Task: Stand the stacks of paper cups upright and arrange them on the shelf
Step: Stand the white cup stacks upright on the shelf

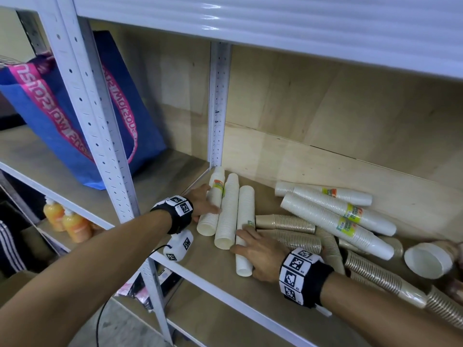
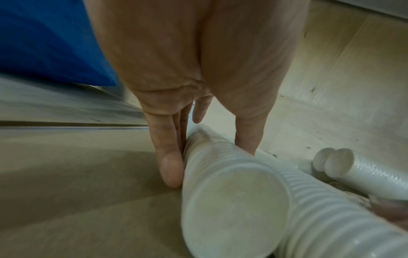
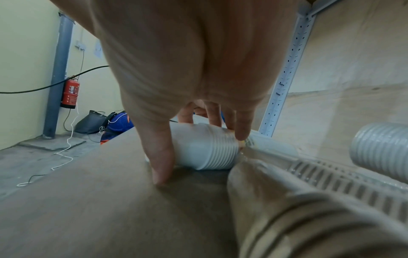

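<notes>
Three white stacks lie on their sides between the hands on the shelf [image 1: 213, 279]: the left hand [image 1: 201, 202] lays straight fingers along the left stack [image 1: 211, 204], thumb over it, the middle stack [image 1: 226, 211] just beside. The right hand [image 1: 259, 255] curls thumb and fingers around the right stack [image 1: 244, 229]. Right of that hand, more white stacks [image 1: 338, 216] and brown stacks [image 1: 300, 234] lie tumbled together; left of the left hand stands a blue bag [image 1: 62, 126].
</notes>
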